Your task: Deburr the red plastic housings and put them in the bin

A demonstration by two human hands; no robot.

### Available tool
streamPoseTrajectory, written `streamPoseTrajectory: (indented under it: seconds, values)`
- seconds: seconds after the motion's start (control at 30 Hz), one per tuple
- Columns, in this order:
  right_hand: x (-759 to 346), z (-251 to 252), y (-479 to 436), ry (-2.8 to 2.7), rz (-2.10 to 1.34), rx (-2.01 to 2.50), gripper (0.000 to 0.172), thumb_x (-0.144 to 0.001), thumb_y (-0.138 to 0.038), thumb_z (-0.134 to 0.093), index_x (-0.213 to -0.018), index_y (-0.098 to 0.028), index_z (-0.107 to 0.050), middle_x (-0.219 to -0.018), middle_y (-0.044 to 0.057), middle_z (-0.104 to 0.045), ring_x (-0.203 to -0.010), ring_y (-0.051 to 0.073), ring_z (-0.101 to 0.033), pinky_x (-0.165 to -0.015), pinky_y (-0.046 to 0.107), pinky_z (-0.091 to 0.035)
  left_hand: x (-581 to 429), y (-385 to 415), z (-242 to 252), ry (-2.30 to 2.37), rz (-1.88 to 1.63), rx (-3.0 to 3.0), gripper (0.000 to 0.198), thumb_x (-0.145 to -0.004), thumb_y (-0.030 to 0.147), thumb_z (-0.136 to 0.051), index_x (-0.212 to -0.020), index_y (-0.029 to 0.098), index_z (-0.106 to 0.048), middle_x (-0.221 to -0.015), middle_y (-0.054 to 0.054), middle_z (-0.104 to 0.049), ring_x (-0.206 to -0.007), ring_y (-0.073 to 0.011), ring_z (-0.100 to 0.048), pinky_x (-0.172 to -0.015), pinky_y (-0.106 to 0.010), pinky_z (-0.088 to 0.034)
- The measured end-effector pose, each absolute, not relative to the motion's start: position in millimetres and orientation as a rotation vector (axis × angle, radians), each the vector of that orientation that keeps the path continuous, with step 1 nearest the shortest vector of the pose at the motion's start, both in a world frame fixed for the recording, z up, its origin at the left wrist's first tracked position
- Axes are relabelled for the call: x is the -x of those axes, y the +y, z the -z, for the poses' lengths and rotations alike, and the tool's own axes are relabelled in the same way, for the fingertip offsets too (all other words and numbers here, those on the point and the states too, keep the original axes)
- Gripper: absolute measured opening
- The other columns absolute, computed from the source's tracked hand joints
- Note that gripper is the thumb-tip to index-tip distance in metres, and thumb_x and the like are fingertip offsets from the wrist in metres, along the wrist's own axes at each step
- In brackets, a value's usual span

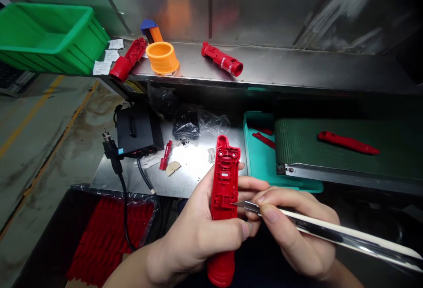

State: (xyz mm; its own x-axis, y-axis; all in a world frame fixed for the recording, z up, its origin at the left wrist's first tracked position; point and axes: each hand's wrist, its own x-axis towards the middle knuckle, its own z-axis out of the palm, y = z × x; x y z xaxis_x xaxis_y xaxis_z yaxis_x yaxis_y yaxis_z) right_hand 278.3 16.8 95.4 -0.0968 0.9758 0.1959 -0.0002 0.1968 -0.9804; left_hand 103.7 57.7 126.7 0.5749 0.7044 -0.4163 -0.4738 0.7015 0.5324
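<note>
My left hand [201,228] is closed around a red plastic housing [226,164], held upright with its recessed inner side facing me. Its rounded lower end sticks out below my thumb. In a pen-like pinch, my right hand [297,222] holds a craft knife [317,228] with a long, pale and dark handle. The pointed blade touches, or nearly touches, the right edge of the housing's lower recess. Fingers of my left hand show behind the housing, close to the blade.
A green bin [49,37], an orange ring [162,58] and red housings [223,59] stand on the shelf. A black box [135,129] with a cable is at left. A teal tray [261,164] adjoins a green conveyor belt [346,160]. Below left, a lined crate holds many red parts [105,239].
</note>
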Motion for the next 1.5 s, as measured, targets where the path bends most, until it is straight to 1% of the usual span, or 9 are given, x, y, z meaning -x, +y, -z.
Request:
streamPoseTrajectory:
  seconds: [0.1, 0.2, 0.4, 0.6, 0.8, 1.1, 1.23, 1.37, 1.5]
  values:
    - [-279.1, -96.4, 16.8, -1.395, -1.118, 1.03, 0.02, -0.102, -0.015, -0.066, -0.111, -0.032, -0.073, -0.075, -0.002, -0.077, -0.092, 0.026, -0.081, -0.08, 0.037, -0.069, -104.0, 58.4, -129.0, 0.678, -0.701, -0.38, 0.052, -0.061, 0.001, -0.075, -0.109, 0.019, -0.064, -0.108, -0.005, -0.078, -0.071, -0.0122, -0.068, -0.071, -0.026, -0.053]
    - [-279.2, -96.8, 17.1, -1.396, -1.124, 1.045, 0.019, -0.102, -0.016, -0.066, -0.109, -0.031, -0.073, -0.077, -0.002, -0.078, -0.094, 0.026, -0.081, -0.075, 0.034, -0.068, -103.8, 58.8, -130.1, 0.702, -0.684, -0.379, 0.049, -0.06, 0.002, -0.074, -0.106, 0.017, -0.067, -0.111, -0.007, -0.077, -0.07, -0.0122, -0.067, -0.07, -0.026, -0.053]
    - [-280.2, -96.7, 17.9, -1.419, -1.124, 1.051, 0.016, -0.103, -0.017, -0.066, -0.107, -0.031, -0.072, -0.076, -0.003, -0.078, -0.092, 0.024, -0.081, -0.075, 0.031, -0.066, -103.5, 58.3, -127.8, 0.681, -0.678, -0.388, 0.048, -0.06, 0.002, -0.073, -0.106, 0.016, -0.07, -0.097, -0.003, -0.076, -0.069, -0.0119, -0.065, -0.07, -0.026, -0.051]
    - [-281.5, -96.8, 18.3, -1.428, -1.127, 1.05, 0.014, -0.103, -0.018, -0.066, -0.106, -0.03, -0.072, -0.073, -0.004, -0.078, -0.087, 0.023, -0.082, -0.077, 0.031, -0.066, -104.7, 58.5, -130.8, 0.701, -0.671, -0.375, 0.049, -0.058, 0.001, -0.074, -0.105, 0.016, -0.069, -0.104, -0.005, -0.077, -0.07, -0.0126, -0.067, -0.07, -0.026, -0.052]
    - [-281.2, -96.6, 18.2, -1.398, -1.152, 1.044, 0.014, -0.103, -0.018, -0.067, -0.106, -0.03, -0.072, -0.071, -0.004, -0.077, -0.087, 0.023, -0.081, -0.077, 0.031, -0.066, -103.2, 57.6, -128.6, 0.692, -0.677, -0.396, 0.049, -0.06, 0.002, -0.073, -0.107, 0.016, -0.069, -0.085, -0.001, -0.075, -0.069, -0.0134, -0.066, -0.07, -0.027, -0.052]
    - [-280.1, -98.0, 17.9, -1.39, -1.165, 1.043, 0.016, -0.103, -0.017, -0.066, -0.105, -0.031, -0.072, -0.069, -0.005, -0.077, -0.079, 0.022, -0.081, -0.076, 0.032, -0.067, -101.6, 58.2, -127.9, 0.689, -0.659, -0.428, 0.049, -0.061, 0.001, -0.072, -0.108, 0.016, -0.068, -0.08, -0.001, -0.075, -0.07, -0.0145, -0.066, -0.069, -0.027, -0.052]
    - [-279.3, -99.0, 19.4, -1.404, -1.169, 1.028, 0.016, -0.103, -0.015, -0.065, -0.106, -0.03, -0.072, -0.071, -0.006, -0.077, -0.074, 0.02, -0.08, -0.075, 0.03, -0.067, -102.9, 57.8, -126.7, 0.685, -0.662, -0.423, 0.049, -0.061, 0.001, -0.071, -0.108, 0.016, -0.067, -0.082, -0.001, -0.075, -0.069, -0.0142, -0.067, -0.069, -0.026, -0.053]
    - [-278.2, -100.3, 19.7, -1.411, -1.175, 1.009, 0.017, -0.103, -0.014, -0.063, -0.106, -0.029, -0.072, -0.069, -0.006, -0.077, -0.069, 0.019, -0.079, -0.072, 0.029, -0.067, -102.1, 58.4, -125.9, 0.693, -0.666, -0.398, 0.051, -0.06, 0.0, -0.072, -0.107, 0.017, -0.066, -0.094, -0.002, -0.075, -0.068, -0.013, -0.068, -0.07, -0.027, -0.053]
    - [-278.3, -97.4, 15.8, -1.351, -1.232, 0.981, 0.018, -0.104, -0.015, -0.063, -0.11, -0.029, -0.071, -0.073, -0.005, -0.078, -0.071, 0.018, -0.079, -0.072, 0.028, -0.066, -100.7, 59.7, -126.8, 0.679, -0.657, -0.409, 0.053, -0.061, -0.001, -0.073, -0.11, 0.017, -0.065, -0.103, -0.004, -0.075, -0.069, -0.0123, -0.069, -0.071, -0.027, -0.053]
